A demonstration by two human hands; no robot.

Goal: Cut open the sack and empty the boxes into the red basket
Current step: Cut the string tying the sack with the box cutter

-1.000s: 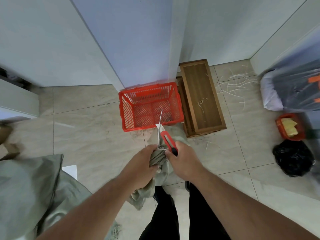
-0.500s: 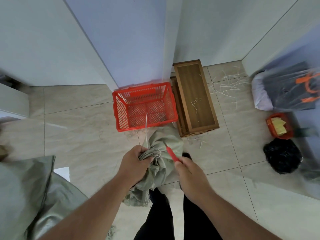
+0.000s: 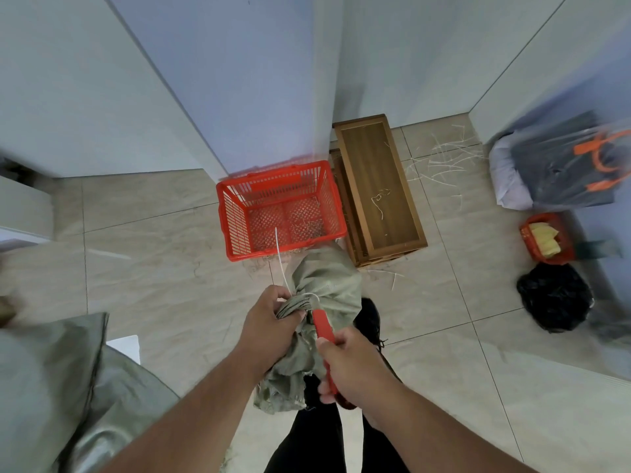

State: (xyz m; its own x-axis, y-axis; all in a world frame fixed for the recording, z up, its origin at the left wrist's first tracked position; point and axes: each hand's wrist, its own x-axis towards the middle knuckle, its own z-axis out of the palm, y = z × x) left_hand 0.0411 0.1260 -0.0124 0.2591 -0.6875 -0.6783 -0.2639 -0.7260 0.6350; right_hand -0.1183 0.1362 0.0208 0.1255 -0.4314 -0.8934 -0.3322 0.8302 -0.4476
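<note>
Head | grey-green sack [image 3: 326, 281] neck bunched, tied | knife [image 3: 322, 327] probably touching

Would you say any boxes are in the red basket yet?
No, the red basket holds only a few loose strands on its mesh floor; the sack is tied.

Pretty tight spot tbh. The red basket [image 3: 281, 213] sits hard against the far wall corner, with the wooden crate [image 3: 377, 189] just beside it on the right, so no way in from that side or from behind. Its near rim is partly blocked on the right by the tied sack [image 3: 324, 285], which touches it. The top is open, and bare tile runs off to the left of the basket. Near left is filled by another grey sack [image 3: 51, 387]. Far right is crowded: a black bag [image 3: 555, 297], a small orange tray [image 3: 546, 238], a wrapped bundle [image 3: 560, 169].
</note>
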